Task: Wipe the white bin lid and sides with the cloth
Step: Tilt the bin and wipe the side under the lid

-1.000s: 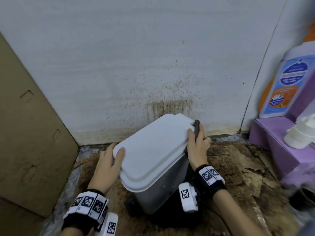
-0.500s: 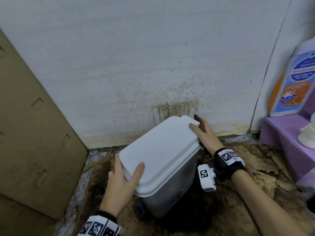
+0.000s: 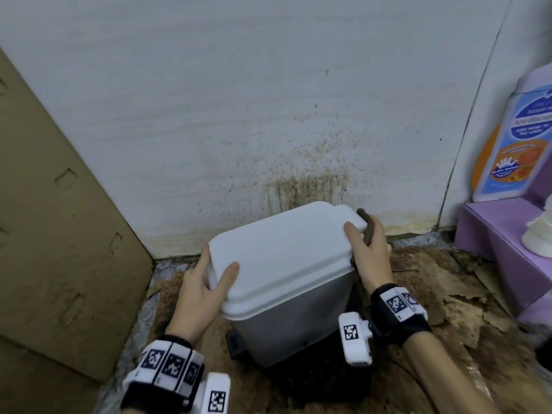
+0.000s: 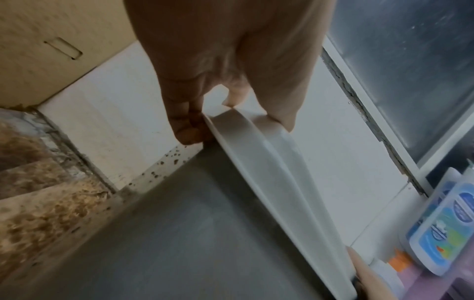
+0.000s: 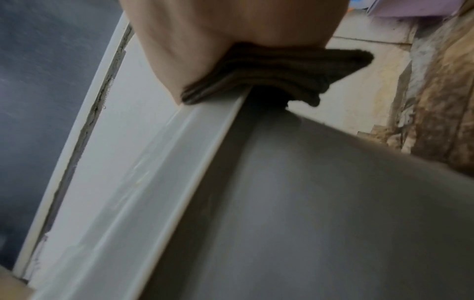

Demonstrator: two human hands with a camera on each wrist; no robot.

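The white bin point(image 3: 286, 297) is being held tilted before the stained wall point(image 3: 239, 115) — rigid, probably light, smooth plastic. Its lid point(image 3: 283, 252) is being clasped by the left hand point(image 3: 203, 291); the right hand point(image 3: 369, 258) is pressing the soft folded cloth point(image 5: 269, 73) against the lid's edge — best gripped there.

A grimy household corner, likely a utility or storage nook. A stained white wall point(image 3: 268, 100) meets a dirty floor point(image 3: 433, 279), with leaning cardboard point(image 3: 59, 219), a detergent bottle point(image 3: 519, 138) on a purple stand point(image 3: 493, 234), and a frosted window point(image 4: 410, 60).
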